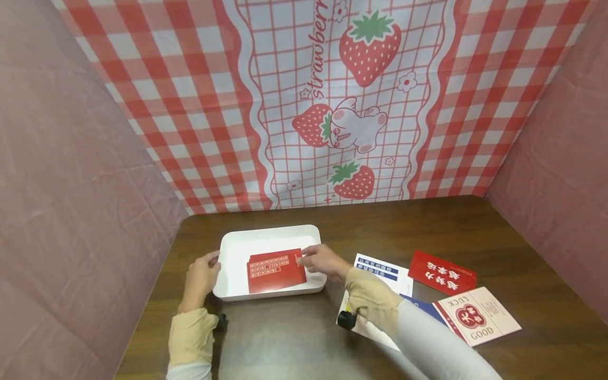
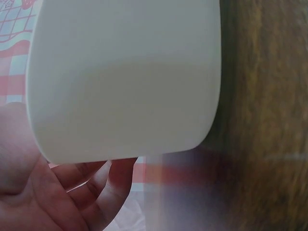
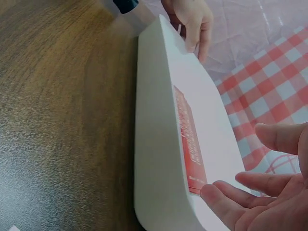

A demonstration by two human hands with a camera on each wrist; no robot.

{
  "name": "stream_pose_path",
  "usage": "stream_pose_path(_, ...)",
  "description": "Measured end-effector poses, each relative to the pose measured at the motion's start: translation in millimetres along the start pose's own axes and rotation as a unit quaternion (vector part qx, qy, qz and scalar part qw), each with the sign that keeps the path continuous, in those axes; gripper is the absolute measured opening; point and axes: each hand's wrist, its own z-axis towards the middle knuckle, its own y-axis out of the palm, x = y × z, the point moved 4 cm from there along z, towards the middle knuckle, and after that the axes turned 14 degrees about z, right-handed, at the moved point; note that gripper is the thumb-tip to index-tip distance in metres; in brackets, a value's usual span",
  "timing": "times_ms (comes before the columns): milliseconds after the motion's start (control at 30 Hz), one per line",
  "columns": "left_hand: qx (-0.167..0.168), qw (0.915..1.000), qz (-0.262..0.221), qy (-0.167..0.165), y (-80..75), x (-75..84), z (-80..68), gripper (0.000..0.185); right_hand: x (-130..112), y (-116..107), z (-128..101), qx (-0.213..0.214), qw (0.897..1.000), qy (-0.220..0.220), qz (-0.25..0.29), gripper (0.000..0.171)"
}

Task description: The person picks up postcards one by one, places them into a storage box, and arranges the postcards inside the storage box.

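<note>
A white tray (image 1: 230,287) stands toward the left of the table, with red envelopes (image 1: 277,275) stacked inside; the top one bears rows of pale characters. My left hand (image 1: 202,274) holds the tray's left end, its fingers at the rim. In the left wrist view, fingers (image 2: 118,180) bend behind the tray's edge. Over the tray's right end reaches my right hand (image 1: 325,259), fingertips right at the top envelope's corner. Seen from the right wrist, that hand (image 3: 269,192) has its thumb spread away from extended fingers, and nothing lies between them.
Right of the tray lie several paper envelopes: a white one with blue bands (image 1: 380,270), a red one (image 1: 442,272), a cream "GOOD LUCK" one (image 1: 477,316) and a blue one (image 1: 425,306). My right forearm passes over some. A strawberry-patterned cloth (image 1: 342,158) hangs behind the table.
</note>
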Motion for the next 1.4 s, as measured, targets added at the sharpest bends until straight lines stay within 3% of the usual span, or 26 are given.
stream_pose_path(400,0.004,1.0000,-0.003,0.003,-0.9,0.4,-1.4,0.040,-9.6,-17.6,-0.7,0.046,0.999,0.005,0.012,0.032)
stream_pose_path(633,0.005,1.0000,-0.003,0.005,0.3,0.3,-1.0,0.040,-12.1,-30.8,-1.4,0.067,0.998,-0.015,0.010,0.028)
stream_pose_path(1400,-0.001,1.0000,-0.006,-0.001,0.2,-0.6,0.8,0.041,-15.6,-72.9,-9.9,0.091,0.996,-0.018,0.018,0.032)
